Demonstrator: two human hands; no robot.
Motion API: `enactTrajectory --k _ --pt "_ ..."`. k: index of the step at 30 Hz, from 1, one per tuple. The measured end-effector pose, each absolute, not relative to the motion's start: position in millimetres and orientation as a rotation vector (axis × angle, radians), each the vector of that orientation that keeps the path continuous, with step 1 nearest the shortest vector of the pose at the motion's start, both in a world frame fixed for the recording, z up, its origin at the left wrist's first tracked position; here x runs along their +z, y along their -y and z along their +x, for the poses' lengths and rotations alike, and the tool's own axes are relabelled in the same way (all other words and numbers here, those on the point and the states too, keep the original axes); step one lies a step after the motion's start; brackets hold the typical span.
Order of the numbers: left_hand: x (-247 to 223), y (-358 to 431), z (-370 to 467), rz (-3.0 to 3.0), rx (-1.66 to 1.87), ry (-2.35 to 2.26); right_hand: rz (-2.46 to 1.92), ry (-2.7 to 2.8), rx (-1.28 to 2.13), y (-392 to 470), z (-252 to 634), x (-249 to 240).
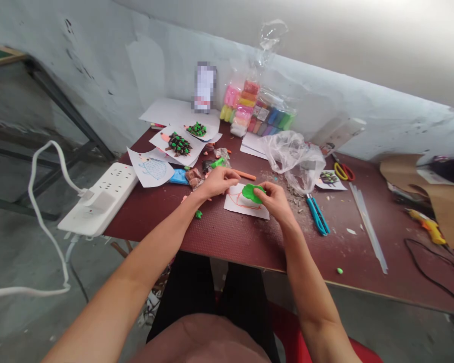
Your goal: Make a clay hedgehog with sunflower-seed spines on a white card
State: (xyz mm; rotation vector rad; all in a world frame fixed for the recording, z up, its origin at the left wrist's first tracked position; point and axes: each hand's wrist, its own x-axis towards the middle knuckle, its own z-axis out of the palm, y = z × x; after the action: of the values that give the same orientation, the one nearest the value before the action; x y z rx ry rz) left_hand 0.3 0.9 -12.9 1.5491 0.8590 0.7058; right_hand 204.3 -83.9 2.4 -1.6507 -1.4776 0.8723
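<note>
1. Step, our read: we're mid-shaping a flattened bright-green sheet of soft modelling clay (251,194), thin with a wavy rim. It looks formed, not yet laid flat.
2. Landmark: the small white paper card with an orange line drawing (242,207), flat on the dark-red tabletop (227,239).
3. Clay position: over the card's far right part as we see it, partly covering the drawing. Can't tell whether it touches the card.
4. Our right hand (275,202), at the card's right edge, pinches the clay's right rim between thumb and fingers.
5. Our left hand (220,182), beyond the card's far left corner, has its fingers curled, apart from the clay. Can't tell whether they hold a small bit.
6. Next move, we judge, calls for left fingertips supporting the clay's free left rim, with light pressure; it'd likely stretch or tear if pulled hard.
7. Nearby: orange stick (245,175) just beyond the card, small green clay lump (199,214) left of it, teal-handled cutter (318,215) to its right. None blocks the card.
</note>
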Motion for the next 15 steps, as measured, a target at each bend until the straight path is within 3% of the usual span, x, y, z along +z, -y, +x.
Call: enactTrajectory --k 15 --pt "-16.1 -2.8 -0.4 1.752 0.704 -0.861 -1.835 1.603 0.867 89.1 202.1 0.6"
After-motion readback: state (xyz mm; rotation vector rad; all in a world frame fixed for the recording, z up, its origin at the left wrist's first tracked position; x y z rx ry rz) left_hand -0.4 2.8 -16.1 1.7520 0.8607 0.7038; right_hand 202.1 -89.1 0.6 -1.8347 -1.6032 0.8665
